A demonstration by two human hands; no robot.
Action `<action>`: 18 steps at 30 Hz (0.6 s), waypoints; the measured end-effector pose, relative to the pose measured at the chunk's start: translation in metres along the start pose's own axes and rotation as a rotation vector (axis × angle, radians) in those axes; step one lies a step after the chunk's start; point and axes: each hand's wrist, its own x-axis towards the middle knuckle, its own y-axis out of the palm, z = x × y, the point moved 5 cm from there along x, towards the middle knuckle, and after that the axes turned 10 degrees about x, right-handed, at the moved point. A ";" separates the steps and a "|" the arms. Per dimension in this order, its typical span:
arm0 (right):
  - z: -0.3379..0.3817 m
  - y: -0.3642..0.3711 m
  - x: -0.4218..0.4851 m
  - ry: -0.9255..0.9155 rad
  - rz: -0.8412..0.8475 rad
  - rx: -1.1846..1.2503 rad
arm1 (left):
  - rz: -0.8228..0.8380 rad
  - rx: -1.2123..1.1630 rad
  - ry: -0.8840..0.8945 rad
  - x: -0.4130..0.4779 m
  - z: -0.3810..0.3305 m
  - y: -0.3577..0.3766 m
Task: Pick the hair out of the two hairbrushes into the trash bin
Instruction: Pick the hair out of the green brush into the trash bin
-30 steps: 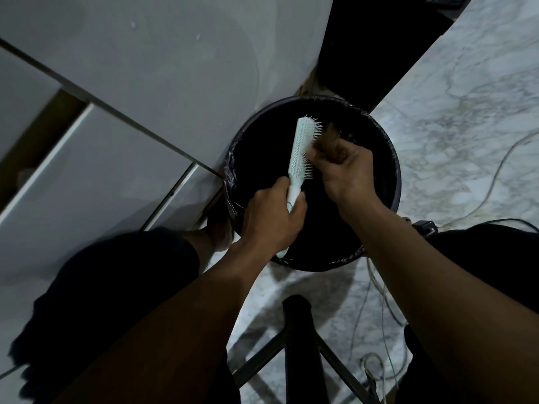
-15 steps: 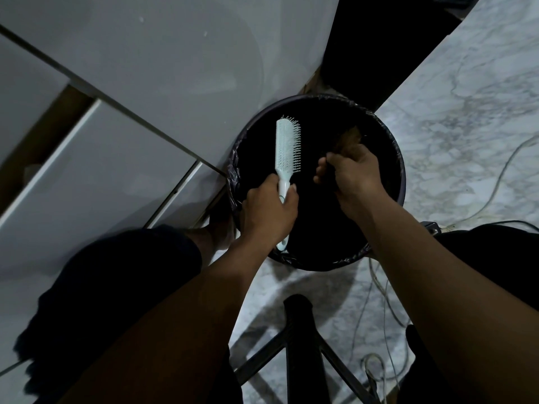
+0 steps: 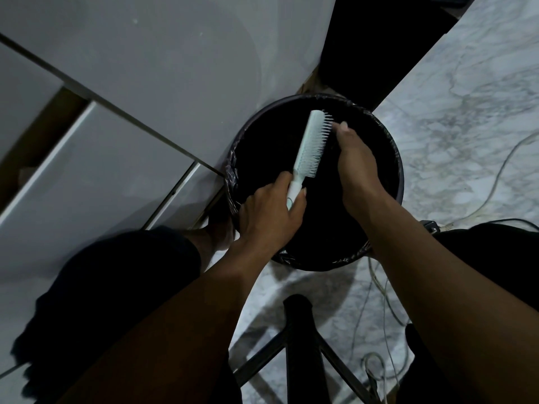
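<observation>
A round black trash bin (image 3: 397, 182) lined with a dark bag stands on the floor below me. Over its opening my left hand (image 3: 269, 212) grips the handle of a pale mint hairbrush (image 3: 310, 147), whose bristles face right. My right hand (image 3: 354, 158) is over the bin too, its fingertips at the bristles near the brush's far tip. I see no tuft of hair in those fingers; whether they pinch any strands is too dark to tell. Only one hairbrush is in view.
White cabinet doors (image 3: 122, 118) fill the left side, touching the bin. Marble floor (image 3: 466, 106) lies to the right, with loose cables (image 3: 385, 310) trailing over it. A black stool leg frame (image 3: 300, 345) stands just below the bin. My dark-clothed knees flank the scene.
My right hand held a brown tuft of hair by the brush, drew away over the bin, and now is back at the bristles without the tuft. The brush tilted right again.
</observation>
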 end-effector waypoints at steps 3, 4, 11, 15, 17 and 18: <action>-0.006 0.002 0.000 0.096 0.060 0.060 | -0.009 0.027 0.074 -0.002 -0.005 -0.002; -0.007 0.002 0.000 0.104 0.067 0.027 | -0.008 0.029 0.081 -0.002 -0.005 -0.002; -0.003 -0.002 -0.004 -0.040 0.029 -0.234 | 0.039 0.021 0.074 -0.003 -0.003 0.004; -0.008 -0.009 0.000 -0.109 -0.039 -0.285 | 0.032 0.030 0.052 -0.002 -0.002 0.003; -0.011 -0.010 0.004 -0.086 -0.038 -0.254 | 0.037 0.027 0.050 -0.002 -0.002 0.004; -0.012 -0.011 0.006 -0.077 -0.036 -0.246 | 0.038 0.025 0.048 -0.002 -0.002 0.004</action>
